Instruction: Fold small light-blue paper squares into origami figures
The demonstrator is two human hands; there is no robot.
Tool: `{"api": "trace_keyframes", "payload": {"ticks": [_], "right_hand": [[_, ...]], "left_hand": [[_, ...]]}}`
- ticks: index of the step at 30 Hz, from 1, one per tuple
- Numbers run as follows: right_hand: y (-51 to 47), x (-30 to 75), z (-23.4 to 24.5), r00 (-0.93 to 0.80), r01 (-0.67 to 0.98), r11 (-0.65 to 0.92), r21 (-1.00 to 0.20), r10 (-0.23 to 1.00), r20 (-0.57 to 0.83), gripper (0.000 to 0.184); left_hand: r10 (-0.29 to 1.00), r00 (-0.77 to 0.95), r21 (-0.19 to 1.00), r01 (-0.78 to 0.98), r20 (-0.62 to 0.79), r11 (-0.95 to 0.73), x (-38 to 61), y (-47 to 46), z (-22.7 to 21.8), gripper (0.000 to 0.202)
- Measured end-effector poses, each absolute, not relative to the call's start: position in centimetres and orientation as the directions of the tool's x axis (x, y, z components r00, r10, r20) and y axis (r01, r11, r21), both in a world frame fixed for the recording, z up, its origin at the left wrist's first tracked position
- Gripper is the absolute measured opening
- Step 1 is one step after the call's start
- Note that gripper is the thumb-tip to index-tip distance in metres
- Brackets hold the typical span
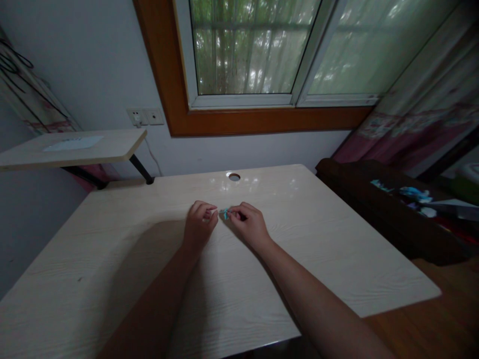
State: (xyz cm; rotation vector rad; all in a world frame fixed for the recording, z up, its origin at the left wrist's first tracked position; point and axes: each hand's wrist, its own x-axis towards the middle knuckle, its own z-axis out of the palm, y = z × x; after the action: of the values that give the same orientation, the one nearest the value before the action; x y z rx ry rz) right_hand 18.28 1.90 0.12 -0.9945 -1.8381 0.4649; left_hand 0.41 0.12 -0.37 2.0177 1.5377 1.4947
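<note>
Both my hands rest near the middle of a pale wooden desk (112,259). My left hand (199,223) has its fingers curled in a pinch. My right hand (249,223) is also curled in a pinch. Between the two sets of fingertips sits a very small light-blue thing (225,213), too small to name; both hands seem to grip it, the right more plainly. The two hands are almost touching.
A round cable hole (234,176) lies at the desk's far edge. A raised side shelf (75,147) stands at the left, with wall sockets (145,117) behind. A window (258,50) is ahead. A dark wooden piece with clutter (392,209) stands at the right.
</note>
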Motion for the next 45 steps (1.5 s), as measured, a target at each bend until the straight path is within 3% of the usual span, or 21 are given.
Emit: {"api": "trace_keyframes", "payload": {"ticks": [9,30,45], "right_hand": [[2.02,18.36,-0.24,-0.262,0.401,0.624,-0.671,0.78,0.568,0.007],[1.87,18.35,0.01,-0.287,0.384,0.626,-0.679,0.779,0.557,0.005],[1.64,18.38,-0.03,-0.315,0.389,0.634,-0.668,0.773,0.55,0.007]], "left_hand": [[0.777,0.137,0.496,0.699,0.614,-0.515,0.78,-0.42,0.23,0.006],[0.779,0.115,0.536,0.664,0.616,-0.521,0.59,-0.05,-0.38,0.003],[0.762,0.164,0.464,0.708,0.626,-0.533,0.88,-0.24,-0.31,0.011]]}}
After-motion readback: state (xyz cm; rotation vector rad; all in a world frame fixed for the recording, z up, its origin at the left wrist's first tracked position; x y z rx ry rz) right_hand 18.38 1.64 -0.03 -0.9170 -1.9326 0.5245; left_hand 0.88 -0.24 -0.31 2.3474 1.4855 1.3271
